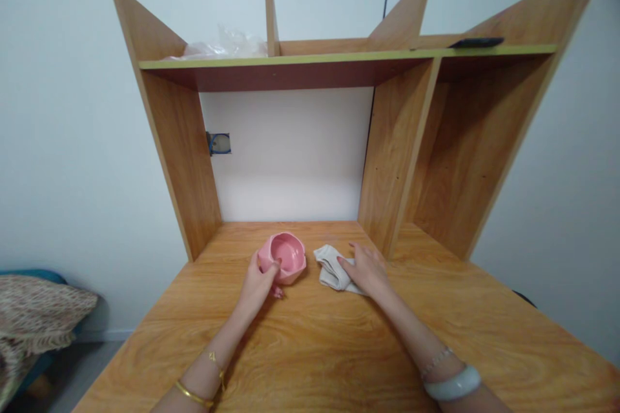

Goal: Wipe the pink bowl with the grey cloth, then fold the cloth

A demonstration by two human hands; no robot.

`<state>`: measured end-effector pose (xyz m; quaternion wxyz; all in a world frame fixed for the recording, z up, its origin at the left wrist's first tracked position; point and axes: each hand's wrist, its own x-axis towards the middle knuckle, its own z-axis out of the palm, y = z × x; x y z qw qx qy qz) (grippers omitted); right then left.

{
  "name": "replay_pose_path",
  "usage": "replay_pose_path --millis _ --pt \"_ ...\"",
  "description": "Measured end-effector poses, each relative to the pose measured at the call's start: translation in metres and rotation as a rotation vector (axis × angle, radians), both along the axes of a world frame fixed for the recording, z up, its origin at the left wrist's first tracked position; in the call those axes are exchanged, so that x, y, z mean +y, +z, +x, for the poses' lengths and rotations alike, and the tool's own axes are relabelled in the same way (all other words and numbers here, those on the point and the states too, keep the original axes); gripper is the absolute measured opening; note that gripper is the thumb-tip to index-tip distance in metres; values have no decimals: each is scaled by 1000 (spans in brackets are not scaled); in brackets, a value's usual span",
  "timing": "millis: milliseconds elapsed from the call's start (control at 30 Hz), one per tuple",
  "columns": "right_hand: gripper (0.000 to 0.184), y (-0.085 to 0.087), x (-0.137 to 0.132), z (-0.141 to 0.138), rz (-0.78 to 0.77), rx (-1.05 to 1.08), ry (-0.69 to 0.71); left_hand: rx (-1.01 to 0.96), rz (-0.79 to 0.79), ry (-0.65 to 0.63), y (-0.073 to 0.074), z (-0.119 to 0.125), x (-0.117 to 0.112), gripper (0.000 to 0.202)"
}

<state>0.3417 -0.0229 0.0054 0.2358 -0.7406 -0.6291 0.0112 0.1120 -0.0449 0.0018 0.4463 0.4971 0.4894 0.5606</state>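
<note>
Closest to us are our two forearms, a gold bangle (194, 395) on the left and a pale bangle (453, 384) on the right, reaching over a wooden desk (290, 355). Our left hand (260, 279) is clamped on a pink bowl (289, 255), thumb hooked over the rim and fingers curled round the outside and underneath, presumably because a wall pinched from both faces is hard to drop. The bowl's mouth tips towards us, which lets us see right into it; we cannot tell whether its base touches the wood.

Just to its right lies a crumpled pale cloth (334, 269), probably kept there so both things sit within easy reach. Our right hand (371, 270) rests on its near right part, thumb and one finger spread apart (whether the hidden fingers pinch any fabric, we cannot tell), perhaps to keep the cloth from sliding. Both hands work at the back of the desk, before the upright panel (394, 155) of a shelf unit. Overhead, clear plastic (227, 45) sits on the shelf, seemingly out of the way.
</note>
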Motion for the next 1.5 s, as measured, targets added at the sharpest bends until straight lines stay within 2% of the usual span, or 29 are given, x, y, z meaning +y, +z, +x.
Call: replay_pose_path --millis 133,233,433,600,667,733,800,933,1000,1100,1300,1400,1500 --pt "39 -3 4 12 -85 29 75 -68 62 -51 6 2 -5 50" --pt "34 -4 4 7 -81 56 138 -70 123 -73 11 3 -11 54" --pt "29 -5 -10 -32 -56 121 296 -90 189 -45 19 3 -20 61" --pt "35 -7 -28 -61 -66 264 573 -115 221 1 24 0 -21 56" --pt "34 -6 -31 -64 14 322 626 -114 213 25 24 -1 -20 51" --pt "31 -3 -31 -64 161 423 602 -119 199 34 24 -2 -19 49" --pt "34 0 -30 -62 226 578 559 -116 185 21 23 -1 -18 49" --pt "50 5 -29 -62 60 884 592 -39 142 -56 18 2 -17 54" --pt "55 6 -30 -64 4 961 608 1 126 -96 16 3 -17 56" --pt "55 6 -31 -65 -33 963 615 38 115 -130 14 5 -19 60" --pt "40 4 -31 -62 -14 886 556 111 124 -171 12 10 -21 64" --pt "41 6 -28 -56 34 824 495 138 137 -198 11 10 -18 61" --pt "45 10 -22 -43 97 745 411 146 158 -155 11 6 -15 56"
